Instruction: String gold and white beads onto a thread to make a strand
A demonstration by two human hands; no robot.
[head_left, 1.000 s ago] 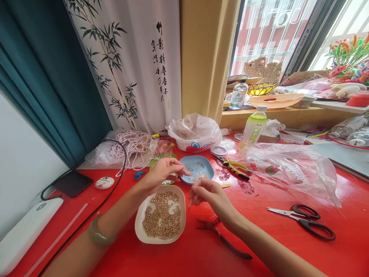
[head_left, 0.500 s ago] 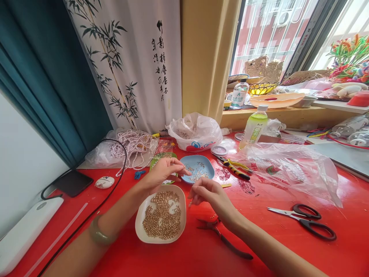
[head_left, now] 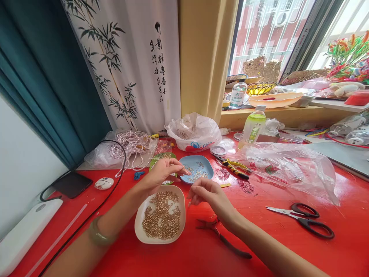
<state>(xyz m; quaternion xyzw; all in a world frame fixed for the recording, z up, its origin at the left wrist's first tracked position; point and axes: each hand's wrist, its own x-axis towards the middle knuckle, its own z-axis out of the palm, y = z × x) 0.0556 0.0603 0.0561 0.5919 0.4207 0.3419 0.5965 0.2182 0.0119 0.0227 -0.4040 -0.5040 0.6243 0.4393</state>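
Note:
My left hand point(head_left: 166, 171) hangs over the far edge of the cream dish point(head_left: 139, 230), which holds many small gold beads point(head_left: 161, 221). Its thumb and fingertips are pressed together, and whatever they pinch is too small to make out. Facing it, my right hand point(head_left: 208, 193) is also closed in a pinch, just right of the dish. A tiny glint shows below its fingertips, its kind unclear. Behind both hands a blue plate point(head_left: 210, 164) carries small metal pieces point(head_left: 198, 175). A green dish point(head_left: 152, 165) with beads is partly hidden behind my left hand.
Red-jawed pliers point(head_left: 225, 238) lie near my right forearm, and scissors point(head_left: 302, 219) further right. Yellow-black pliers point(head_left: 235, 169), a drink bottle point(head_left: 253, 125) and plastic bags point(head_left: 288, 165) stand behind. A black cable point(head_left: 115, 188) crosses the left side, near strung pink beads point(head_left: 129, 148).
The whole view has shifted very slightly. Both hands keep almost the same pinched pose and place, and the dishes and tools stay put.

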